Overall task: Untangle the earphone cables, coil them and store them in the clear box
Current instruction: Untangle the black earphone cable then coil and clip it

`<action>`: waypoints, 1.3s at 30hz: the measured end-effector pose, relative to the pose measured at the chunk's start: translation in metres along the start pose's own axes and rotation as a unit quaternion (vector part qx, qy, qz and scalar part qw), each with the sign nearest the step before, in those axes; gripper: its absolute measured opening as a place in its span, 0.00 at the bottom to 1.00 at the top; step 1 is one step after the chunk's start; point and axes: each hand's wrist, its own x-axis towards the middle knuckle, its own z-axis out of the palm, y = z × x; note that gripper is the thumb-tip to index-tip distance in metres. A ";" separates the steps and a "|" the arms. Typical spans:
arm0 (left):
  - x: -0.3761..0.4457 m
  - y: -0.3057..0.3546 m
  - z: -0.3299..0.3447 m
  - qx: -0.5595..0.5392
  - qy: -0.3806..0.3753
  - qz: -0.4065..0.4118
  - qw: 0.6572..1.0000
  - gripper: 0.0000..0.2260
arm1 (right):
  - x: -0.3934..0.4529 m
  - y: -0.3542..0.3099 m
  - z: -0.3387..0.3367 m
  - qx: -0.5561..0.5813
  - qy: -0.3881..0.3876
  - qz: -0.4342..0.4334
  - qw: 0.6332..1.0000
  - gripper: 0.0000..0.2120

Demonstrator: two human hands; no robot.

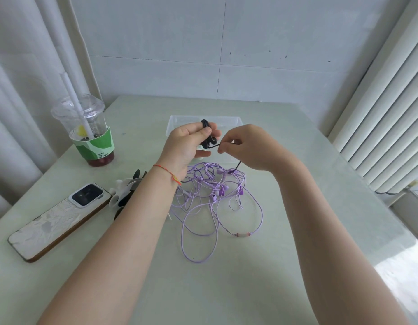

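Observation:
My left hand (188, 145) holds a coil of black earphone cable (206, 134) wound around its fingers, raised above the table. My right hand (247, 146) pinches the loose end of that black cable just right of the coil; the rest of the end trails down under the hand toward the table. Below both hands lies a tangle of purple earphone cables (215, 200) with several earbuds in it. The clear box (229, 120) stands behind my hands, partly hidden by them.
A plastic drink cup (90, 134) with a straw and green sleeve stands at the left. A phone (60, 219) lies face down at the front left, with a black and white clip-like object (125, 193) beside it. Blinds hang at the right.

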 end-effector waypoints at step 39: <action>-0.007 0.016 -0.004 -0.350 -0.123 -0.134 0.919 0.13 | 0.008 0.012 0.005 0.025 -0.010 0.015 1.000 0.10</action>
